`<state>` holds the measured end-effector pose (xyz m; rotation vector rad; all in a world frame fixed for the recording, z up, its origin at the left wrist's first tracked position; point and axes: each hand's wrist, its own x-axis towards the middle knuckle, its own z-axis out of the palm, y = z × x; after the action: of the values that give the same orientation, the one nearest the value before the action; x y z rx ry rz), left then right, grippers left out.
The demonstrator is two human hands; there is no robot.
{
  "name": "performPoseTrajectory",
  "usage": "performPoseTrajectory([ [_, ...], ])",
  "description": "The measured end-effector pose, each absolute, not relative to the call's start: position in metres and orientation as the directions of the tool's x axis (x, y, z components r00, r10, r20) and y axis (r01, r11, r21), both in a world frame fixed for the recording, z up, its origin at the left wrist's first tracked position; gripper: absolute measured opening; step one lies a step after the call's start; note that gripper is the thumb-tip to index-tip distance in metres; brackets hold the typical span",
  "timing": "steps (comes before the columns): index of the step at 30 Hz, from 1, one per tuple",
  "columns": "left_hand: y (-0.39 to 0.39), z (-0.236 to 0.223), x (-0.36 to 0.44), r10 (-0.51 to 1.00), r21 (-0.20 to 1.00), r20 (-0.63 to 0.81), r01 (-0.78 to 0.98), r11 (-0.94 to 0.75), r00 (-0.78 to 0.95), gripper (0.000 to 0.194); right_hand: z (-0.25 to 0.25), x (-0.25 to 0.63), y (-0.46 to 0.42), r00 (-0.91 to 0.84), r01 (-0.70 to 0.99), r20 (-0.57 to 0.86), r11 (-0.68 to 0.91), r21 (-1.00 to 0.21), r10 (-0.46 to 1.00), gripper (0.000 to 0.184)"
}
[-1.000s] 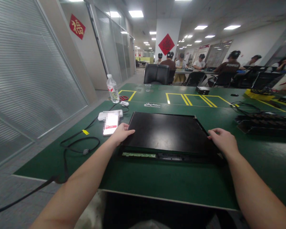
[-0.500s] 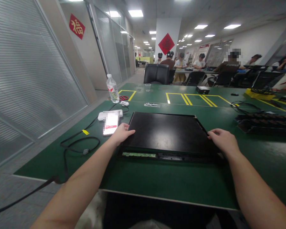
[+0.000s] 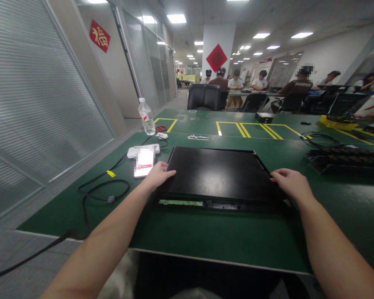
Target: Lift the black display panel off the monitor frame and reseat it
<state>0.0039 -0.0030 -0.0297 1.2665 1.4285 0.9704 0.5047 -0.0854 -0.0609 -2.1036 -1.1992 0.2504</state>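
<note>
A flat black panel [image 3: 218, 172], which looks like a display panel, lies over a black frame [image 3: 237, 205] on the green table [image 3: 224, 238]. My left hand [image 3: 158, 176] grips the panel's left edge, thumb on top and fingers at the side. At the opposite edge, my right hand [image 3: 291, 182] pinches the panel between thumb and fingers. Along the near side, a green circuit board strip [image 3: 180, 203] shows in the frame. The undersides of both grips are hidden.
Left of the panel lie a lit phone [image 3: 144, 162], a white box [image 3: 131, 152] and a looped black cable [image 3: 112, 199]. A water bottle [image 3: 146, 117] stands behind them. Black equipment [image 3: 349, 162] sits at the right. People sit at tables in the background.
The view has shifted very slightly. Both hands keep their places at the panel's sides, and the panel shows no clear movement on the table.
</note>
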Motion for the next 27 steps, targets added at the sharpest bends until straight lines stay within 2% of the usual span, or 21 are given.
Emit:
performPoseTrajectory([
  [4, -0.003, -0.030, 0.004, 0.989, 0.963, -0.150, 0.224, 0.148, -0.008, 0.061, -0.057, 0.500, -0.086, 0.578, 0.720, 0.148, -0.416, -0.556, 0.803, 0.017],
  [12, -0.004, -0.028, 0.005, 0.987, 0.967, -0.160, 0.201, 0.159, -0.012, 0.059, -0.056, 0.499, -0.085, 0.587, 0.708, 0.114, -0.440, -0.552, 0.801, 0.021],
  [21, 0.001, -0.034, 0.003, 0.987, 0.966, -0.159, 0.205, 0.157, -0.009, 0.056, -0.062, 0.505, -0.084, 0.543, 0.756, 0.205, -0.368, -0.542, 0.815, 0.018],
  [27, -0.001, -0.031, 0.003, 0.983, 0.970, -0.186, 0.160, 0.182, 0.008, 0.055, -0.050, 0.493, -0.087, 0.581, 0.738, 0.132, -0.451, -0.503, 0.803, 0.018],
])
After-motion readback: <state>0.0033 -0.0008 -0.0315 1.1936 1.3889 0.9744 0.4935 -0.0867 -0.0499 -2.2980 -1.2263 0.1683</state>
